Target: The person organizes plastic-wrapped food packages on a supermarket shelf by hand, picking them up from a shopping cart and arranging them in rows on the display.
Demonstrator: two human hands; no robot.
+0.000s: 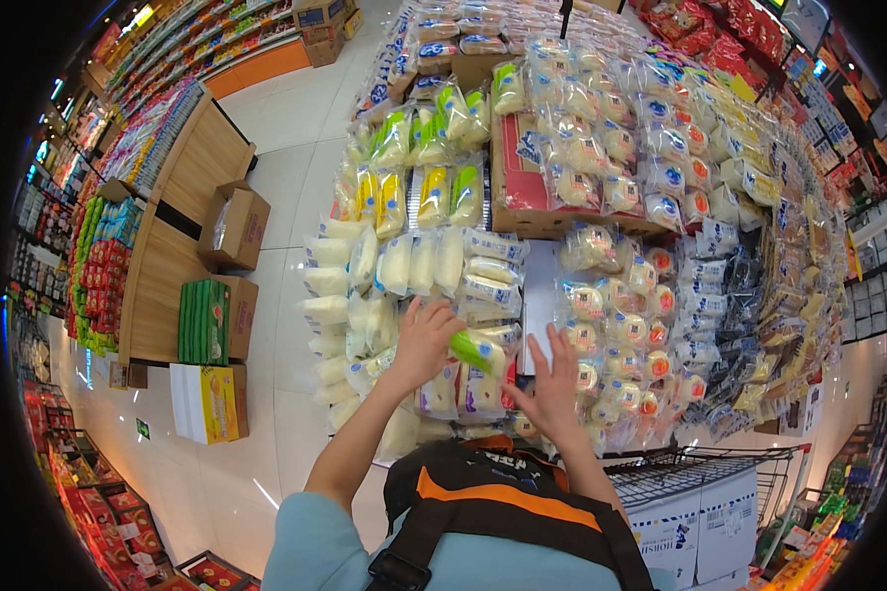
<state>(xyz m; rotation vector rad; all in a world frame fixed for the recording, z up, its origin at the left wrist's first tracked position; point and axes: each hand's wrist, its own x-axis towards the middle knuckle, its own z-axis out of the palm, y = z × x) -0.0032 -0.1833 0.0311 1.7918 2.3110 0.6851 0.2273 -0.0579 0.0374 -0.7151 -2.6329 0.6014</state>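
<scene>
My left hand (430,341) grips the end of a bread pack (480,353) in clear film with a green label. It is above the packs in the front part of the display. My right hand (551,380) is open, fingers spread, just right of that pack and apart from it. Beneath my right fingertips runs a pale flat strip (539,295) between two groups of packs. White-filled bread packs (420,262) lie in rows beyond my left hand. Round wrapped buns (585,299) are stacked to the right. Purple-marked packs (480,391) lie close below the held one.
Green- and yellow-labelled packs (434,196) stand farther back, beside a red and brown carton (521,170). A wire cart (680,473) with white cartons (724,517) is at my right. Cardboard boxes (240,225) sit on the tiled floor (281,192) by a wooden shelf unit (170,244).
</scene>
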